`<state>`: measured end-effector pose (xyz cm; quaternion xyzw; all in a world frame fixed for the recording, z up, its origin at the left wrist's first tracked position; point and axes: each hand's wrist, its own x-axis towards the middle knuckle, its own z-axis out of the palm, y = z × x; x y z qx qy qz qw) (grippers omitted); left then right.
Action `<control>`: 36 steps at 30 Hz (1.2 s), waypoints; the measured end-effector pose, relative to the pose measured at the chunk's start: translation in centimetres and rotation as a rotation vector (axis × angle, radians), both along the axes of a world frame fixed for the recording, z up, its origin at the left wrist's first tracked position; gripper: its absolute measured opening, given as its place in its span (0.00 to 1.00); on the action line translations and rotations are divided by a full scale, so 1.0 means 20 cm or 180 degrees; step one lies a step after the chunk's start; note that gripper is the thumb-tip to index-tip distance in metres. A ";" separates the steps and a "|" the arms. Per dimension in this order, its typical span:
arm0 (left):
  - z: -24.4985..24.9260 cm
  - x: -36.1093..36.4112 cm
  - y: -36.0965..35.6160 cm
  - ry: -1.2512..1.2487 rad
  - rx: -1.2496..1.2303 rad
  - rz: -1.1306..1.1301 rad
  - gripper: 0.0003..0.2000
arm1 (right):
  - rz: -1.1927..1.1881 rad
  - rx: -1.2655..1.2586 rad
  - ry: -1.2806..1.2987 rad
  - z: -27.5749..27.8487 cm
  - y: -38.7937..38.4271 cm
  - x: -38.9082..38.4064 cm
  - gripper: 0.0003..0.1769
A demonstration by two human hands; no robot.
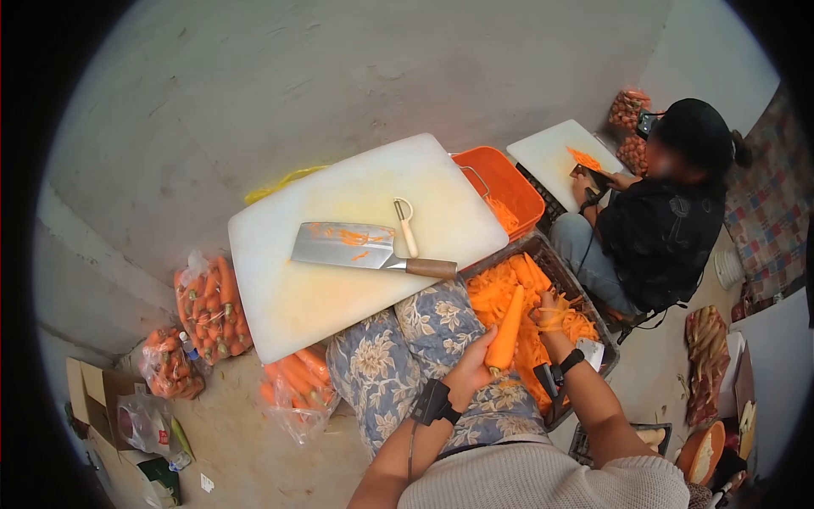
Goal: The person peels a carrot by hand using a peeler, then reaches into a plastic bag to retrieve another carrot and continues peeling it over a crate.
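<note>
My left hand (471, 366) is closed around the thick end of a whole carrot (507, 332), which points up and away from me over my lap. My right hand (551, 312) is down among carrot peelings (496, 288) in a dark plastic crate (607, 360); its fingers are curled on some strips, and part of the hand is hidden by them. A large white cutting board (339, 314) rests slanting across my knees. On it lie a cleaver (348, 246) with orange shreds on the blade and a white peeler (406, 227).
An orange tub (519, 187) with carrot pieces stands behind the crate. To the right, a seated person (657, 229) cuts carrot on another white board (551, 153). Bags of carrots (209, 310) stand at left; another carrot bag (297, 386) sits beside my leg. A cardboard box (93, 399) lies farther left.
</note>
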<state>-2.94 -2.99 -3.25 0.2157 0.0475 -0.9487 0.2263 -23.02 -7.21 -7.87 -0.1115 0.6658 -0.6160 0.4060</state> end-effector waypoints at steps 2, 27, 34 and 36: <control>-0.01 0.00 0.01 -0.0012 0.0058 0.0029 0.21 | 0.0282 -0.0037 0.0499 0.08 0.07 0.11 0.07; 0.06 -0.08 0.03 -0.1161 -0.1044 0.0057 0.17 | 0.0510 -0.0308 0.0766 0.29 0.05 0.28 0.09; 0.08 -0.06 0.02 -0.1095 -0.1066 -0.0099 0.17 | 0.0728 0.0317 0.1286 0.19 -0.03 0.12 0.12; 0.07 -0.06 0.02 -0.1073 -0.1041 -0.0097 0.17 | 0.0704 0.0605 0.1527 0.12 -0.06 0.09 0.14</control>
